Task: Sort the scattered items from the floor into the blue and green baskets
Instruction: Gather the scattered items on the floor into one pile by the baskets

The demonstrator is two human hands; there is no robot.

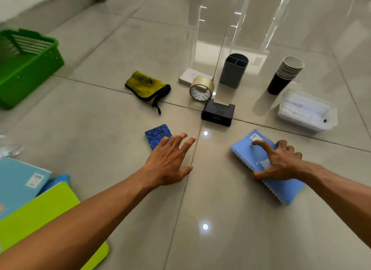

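Down on the tiled floor, hardly anything looked sorted: the green basket off to the left seemed empty, no blue one in shot, and the yellow cloth, tape roll and stack of cups lay loose. Left hand was spread open holding nothing just beside a speckled blue pad, while the right hand had its fingers clamped on the blue spiral notebook, flat on the floor. White stickers on it were too blurry to read.

No legible text; label on blue notebook too blurred.
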